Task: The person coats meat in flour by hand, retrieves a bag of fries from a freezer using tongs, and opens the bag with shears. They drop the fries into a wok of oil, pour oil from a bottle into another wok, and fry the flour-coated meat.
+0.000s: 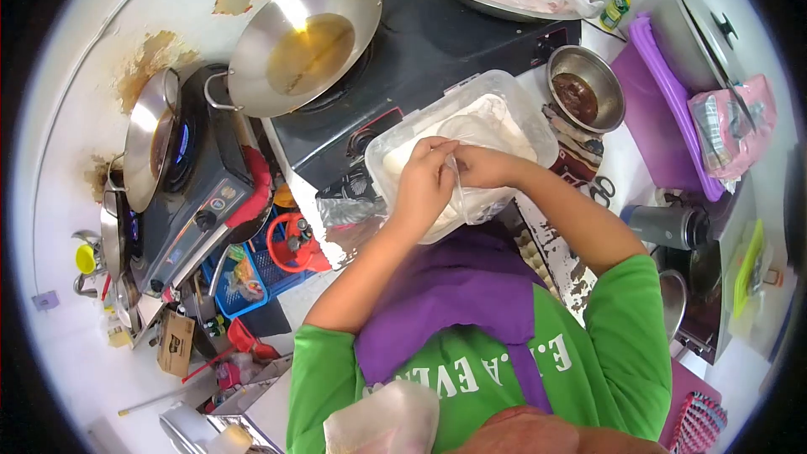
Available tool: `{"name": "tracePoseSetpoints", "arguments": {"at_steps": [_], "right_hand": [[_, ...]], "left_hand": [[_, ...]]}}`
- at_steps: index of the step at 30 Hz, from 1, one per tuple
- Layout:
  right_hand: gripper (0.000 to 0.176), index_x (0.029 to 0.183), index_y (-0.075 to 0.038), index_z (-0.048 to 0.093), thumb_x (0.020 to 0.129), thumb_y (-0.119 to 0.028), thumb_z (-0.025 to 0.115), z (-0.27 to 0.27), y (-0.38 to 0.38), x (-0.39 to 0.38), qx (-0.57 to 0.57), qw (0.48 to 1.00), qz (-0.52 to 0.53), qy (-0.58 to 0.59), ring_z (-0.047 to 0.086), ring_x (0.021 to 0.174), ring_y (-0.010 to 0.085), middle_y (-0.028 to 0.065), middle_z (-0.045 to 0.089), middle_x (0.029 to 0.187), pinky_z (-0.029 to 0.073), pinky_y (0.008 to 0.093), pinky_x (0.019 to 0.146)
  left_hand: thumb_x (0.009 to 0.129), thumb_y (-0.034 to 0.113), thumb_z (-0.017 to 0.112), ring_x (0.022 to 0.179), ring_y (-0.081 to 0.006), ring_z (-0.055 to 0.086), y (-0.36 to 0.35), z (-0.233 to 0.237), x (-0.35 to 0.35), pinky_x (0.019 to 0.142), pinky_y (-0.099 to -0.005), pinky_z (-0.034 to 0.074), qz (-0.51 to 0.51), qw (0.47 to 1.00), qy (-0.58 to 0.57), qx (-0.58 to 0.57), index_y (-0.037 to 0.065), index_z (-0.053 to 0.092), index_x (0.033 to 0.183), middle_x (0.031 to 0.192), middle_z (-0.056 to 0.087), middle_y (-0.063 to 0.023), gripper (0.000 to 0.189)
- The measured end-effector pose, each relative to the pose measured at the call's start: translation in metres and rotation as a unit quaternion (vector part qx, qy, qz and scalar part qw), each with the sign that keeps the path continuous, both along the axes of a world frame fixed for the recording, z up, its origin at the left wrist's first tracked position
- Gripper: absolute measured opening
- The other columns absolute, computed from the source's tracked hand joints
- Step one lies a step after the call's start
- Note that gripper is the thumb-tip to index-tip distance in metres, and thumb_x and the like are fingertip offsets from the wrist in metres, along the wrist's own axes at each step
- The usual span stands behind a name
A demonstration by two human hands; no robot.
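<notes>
Over a clear plastic tub [546, 130] holding white powder [496, 109], my two hands meet with bent fingers. My left hand [426, 175] is closed, its fingertips pinching the edge of a thin clear plastic bag [461, 195]. Close against it, my right hand [487, 166] is also closed on the bag's edge, with its fingers partly hidden. Below the fingers the bag hangs inside the tub near its front side. What the bag contains is hard to make out.
Behind the tub, a wok with oil [311, 59] stands on a black stove [454, 42]. A metal bowl of dark sauce [588, 76] sits to the right, near a purple tray [672, 109]. At left another wok [151, 139] is over a blue flame. A red gas regulator [290, 244] is lower left.
</notes>
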State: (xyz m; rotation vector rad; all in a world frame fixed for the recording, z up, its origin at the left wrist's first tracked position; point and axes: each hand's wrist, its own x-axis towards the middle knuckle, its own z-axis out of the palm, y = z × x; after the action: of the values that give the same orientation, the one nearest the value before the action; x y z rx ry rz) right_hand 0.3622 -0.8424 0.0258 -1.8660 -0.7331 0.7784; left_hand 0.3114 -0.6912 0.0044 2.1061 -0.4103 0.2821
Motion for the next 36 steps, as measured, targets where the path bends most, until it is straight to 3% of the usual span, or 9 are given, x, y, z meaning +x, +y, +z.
{"name": "tracePoseSetpoints", "arguments": {"at_steps": [1,8,14,20,23,25,29,33,36], "right_hand": [[0.038,0.112,0.005,0.051,0.078,-0.013,0.051,-0.004,-0.001,-0.002,0.097,0.994,0.004,0.047,0.056,0.099,0.0373,0.0265,0.055,0.109,0.045,0.0401,0.084],[0.037,0.109,0.005,0.052,0.073,-0.005,0.052,-0.034,-0.010,-0.032,-0.328,0.921,0.067,-0.199,0.058,0.090,0.0361,0.0240,0.056,0.098,0.048,0.0393,0.077],[0.035,0.113,0.002,0.053,0.079,-0.003,0.051,0.037,-0.030,-0.074,-0.147,0.924,0.009,-0.353,0.060,0.089,0.0308,0.0174,0.059,0.104,0.050,0.0367,0.074],[0.034,0.119,-0.006,0.053,0.085,-0.010,0.053,0.074,-0.078,-0.115,0.003,0.926,-0.223,-0.303,0.061,0.091,0.0265,0.0151,0.061,0.104,0.048,0.0323,0.078],[0.035,0.124,-0.004,0.050,0.090,-0.014,0.049,0.061,-0.098,-0.156,0.116,0.948,-0.291,-0.060,0.058,0.099,0.0191,0.0097,0.061,0.108,0.043,0.0317,0.087],[0.036,0.127,-0.003,0.047,0.094,-0.019,0.045,0.029,-0.096,-0.199,0.190,0.935,-0.268,0.135,0.050,0.111,0.0171,0.0089,0.056,0.117,0.037,0.0303,0.096],[0.054,0.138,-0.008,0.031,0.096,-0.042,0.029,-0.116,-0.053,-0.338,-0.115,0.963,-0.235,0.059,0.022,0.134,0.0295,0.0162,0.026,0.144,0.016,0.0386,0.110],[0.058,0.138,-0.005,0.030,0.094,-0.044,0.030,-0.199,-0.044,-0.477,-0.059,0.904,-0.347,0.243,0.025,0.133,0.0292,0.0158,0.027,0.144,0.018,0.0354,0.109],[0.055,0.124,0.000,0.049,0.094,-0.042,0.031,-0.215,-0.005,-0.565,-0.220,0.833,-0.322,0.393,0.042,0.121,0.0333,0.0216,0.043,0.131,0.031,0.0376,0.104]], "left_hand": [[0.072,-0.007,0.050,0.073,-0.0249,0.058,0.003,-0.002,-0.001,0.065,-0.0308,0.046,0.003,1.000,-0.002,0.008,-0.003,0.060,0.102,0.102,0.056,-0.0150,0.033],[0.071,-0.006,0.050,0.070,-0.0223,0.056,-0.006,-0.002,-0.012,0.062,-0.0289,0.045,-0.016,0.995,0.088,-0.044,0.000,0.061,0.106,0.101,0.056,-0.0139,0.037],[0.076,0.003,0.056,0.082,-0.0274,0.057,0.003,-0.003,-0.017,0.069,-0.0329,0.046,-0.021,0.995,0.064,0.072,0.004,0.058,0.113,0.111,0.051,-0.0172,0.036],[0.075,0.017,0.068,0.113,-0.0434,0.043,0.011,0.058,-0.050,0.093,-0.0479,0.034,0.016,0.967,-0.076,0.244,0.006,0.053,0.121,0.131,0.036,-0.0281,0.050],[0.076,0.014,0.065,0.123,-0.0337,0.038,0.036,0.070,-0.075,0.101,-0.0417,0.031,-0.166,0.974,0.135,0.077,0.001,0.048,0.124,0.133,0.040,-0.0218,0.053],[0.085,0.029,0.055,0.129,-0.0291,0.032,0.055,0.060,-0.089,0.106,-0.0393,0.025,-0.374,0.744,0.495,-0.248,0.000,0.043,0.129,0.135,0.040,-0.0171,0.053],[0.091,0.046,0.039,0.132,-0.0269,0.027,0.048,0.044,-0.104,0.109,-0.0376,0.017,-0.572,0.644,0.507,-0.026,0.001,0.038,0.133,0.139,0.037,-0.0134,0.062],[0.090,0.053,0.034,0.132,-0.0287,0.028,0.074,-0.058,-0.145,0.109,-0.0377,0.017,-0.619,0.608,0.486,0.103,0.002,0.037,0.134,0.139,0.036,-0.0154,0.067],[0.090,0.051,0.037,0.129,-0.0314,0.033,0.107,-0.158,-0.155,0.106,-0.0380,0.024,-0.634,0.609,0.334,0.339,0.002,0.040,0.132,0.137,0.037,-0.0181,0.065]]}}
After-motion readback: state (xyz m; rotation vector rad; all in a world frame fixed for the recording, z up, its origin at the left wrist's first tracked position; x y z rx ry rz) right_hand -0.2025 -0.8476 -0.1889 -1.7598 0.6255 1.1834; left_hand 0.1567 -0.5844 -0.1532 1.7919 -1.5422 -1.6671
